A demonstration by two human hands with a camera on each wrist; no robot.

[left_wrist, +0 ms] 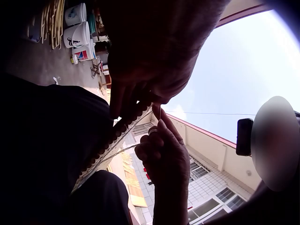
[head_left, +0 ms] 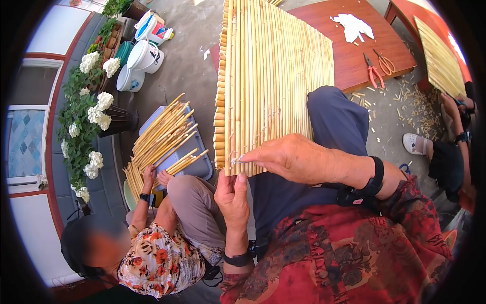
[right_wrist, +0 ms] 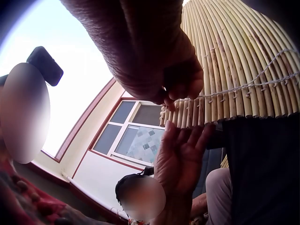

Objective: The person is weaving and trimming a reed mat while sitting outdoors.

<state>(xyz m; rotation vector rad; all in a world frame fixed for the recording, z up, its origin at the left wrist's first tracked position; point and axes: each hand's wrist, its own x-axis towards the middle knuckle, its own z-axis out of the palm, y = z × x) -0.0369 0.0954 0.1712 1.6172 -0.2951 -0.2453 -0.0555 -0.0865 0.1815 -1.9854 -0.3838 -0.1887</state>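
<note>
A mat of pale reed sticks (head_left: 276,71), bound with white string (right_wrist: 253,83), slopes away over the wearer's lap. My right hand (head_left: 291,157) is at its near corner, with thumb and forefinger pinching the string. In the left wrist view, a taut strand runs from the right hand (left_wrist: 164,154) to the mat's edge. Below that corner is my left hand (head_left: 233,200), thumb and fingers pointing up, fingertips right at the stick ends. The right wrist view shows the left hand's palm (right_wrist: 180,159) with its fingers fairly straight against the edge.
Another person sits at left, handling loose sticks (head_left: 167,129) over a blue-grey tub (head_left: 200,164). Red-handled pliers (head_left: 373,71), scissors (head_left: 386,63) and a white glove (head_left: 353,28) lie on a red-brown table (head_left: 304,12). Offcuts (head_left: 417,106) litter the floor. White buckets (head_left: 145,57) stand upper left.
</note>
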